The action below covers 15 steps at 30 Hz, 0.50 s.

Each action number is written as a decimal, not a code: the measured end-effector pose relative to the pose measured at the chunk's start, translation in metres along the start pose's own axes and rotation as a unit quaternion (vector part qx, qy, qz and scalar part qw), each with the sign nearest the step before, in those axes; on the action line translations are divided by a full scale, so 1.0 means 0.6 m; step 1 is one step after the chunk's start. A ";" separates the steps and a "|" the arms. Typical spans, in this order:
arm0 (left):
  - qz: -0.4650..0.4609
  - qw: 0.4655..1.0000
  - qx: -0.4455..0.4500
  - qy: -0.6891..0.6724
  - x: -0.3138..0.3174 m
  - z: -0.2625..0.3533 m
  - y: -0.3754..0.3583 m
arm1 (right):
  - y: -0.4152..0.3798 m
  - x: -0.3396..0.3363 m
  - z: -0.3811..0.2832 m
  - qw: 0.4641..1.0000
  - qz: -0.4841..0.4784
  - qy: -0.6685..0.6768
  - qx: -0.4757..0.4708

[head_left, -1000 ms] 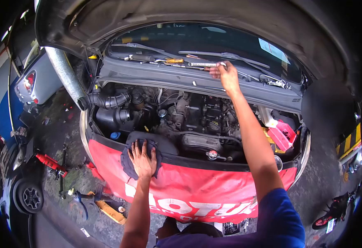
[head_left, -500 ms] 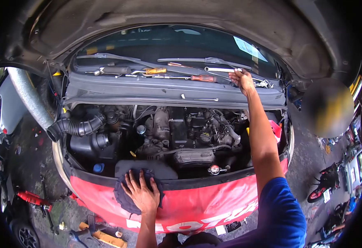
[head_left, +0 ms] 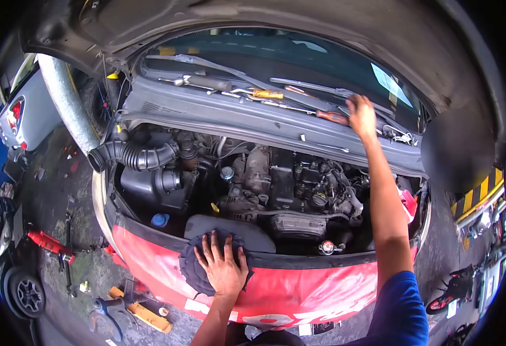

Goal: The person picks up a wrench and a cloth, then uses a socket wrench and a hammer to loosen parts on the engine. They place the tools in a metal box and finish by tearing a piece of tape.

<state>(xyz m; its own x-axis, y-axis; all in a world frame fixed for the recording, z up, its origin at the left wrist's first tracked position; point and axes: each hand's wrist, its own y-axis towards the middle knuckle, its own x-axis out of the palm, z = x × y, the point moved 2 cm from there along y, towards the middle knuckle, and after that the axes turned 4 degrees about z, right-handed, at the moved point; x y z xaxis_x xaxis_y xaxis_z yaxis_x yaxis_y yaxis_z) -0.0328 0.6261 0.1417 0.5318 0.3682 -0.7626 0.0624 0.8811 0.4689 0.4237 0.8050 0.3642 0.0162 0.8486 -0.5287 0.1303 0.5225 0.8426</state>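
Open left hand (head_left: 223, 272) atop dark cloth (head_left: 192, 268), right hand (head_left: 362, 117) beside red handle (head_left: 332, 117), grip unclear

A stained grey floor (head_left: 51, 179) runs between a silver car (head_left: 39, 112) and a yellow-black striped barrier (head_left: 477, 196).

**Room Above, Clutter Along the Back**

Open air between the raised hood (head_left: 253, 16) and the engine (head_left: 285, 184) left a hand room to pass, except where the right forearm (head_left: 388, 202) slanted across. Along the cowl (head_left: 224, 112), wiper arms (head_left: 207, 63), a yellow-handled tool (head_left: 268, 94) and a red-handled tool (head_left: 332, 117) stood in the way, the last just beside the right hand (head_left: 362, 115). At the front edge, the left hand (head_left: 225, 270) and a dark cloth (head_left: 192, 272) blocked one stretch; the ribbed hose (head_left: 146, 154) obstructed the left corner.
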 end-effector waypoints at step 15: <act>0.009 0.999 -0.005 -0.036 0.003 -0.013 -0.001 | 0.077 0.180 -0.329 0.937 -0.251 -0.063 -0.234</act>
<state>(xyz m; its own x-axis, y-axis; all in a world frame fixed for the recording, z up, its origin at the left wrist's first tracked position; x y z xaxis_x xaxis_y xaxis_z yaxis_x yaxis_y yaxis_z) -0.0386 0.6286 0.1365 0.5917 0.3618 -0.7204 0.0449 0.8774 0.4776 0.2357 0.9370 0.3663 0.1894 0.4847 -0.8540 -0.2968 0.8573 0.4207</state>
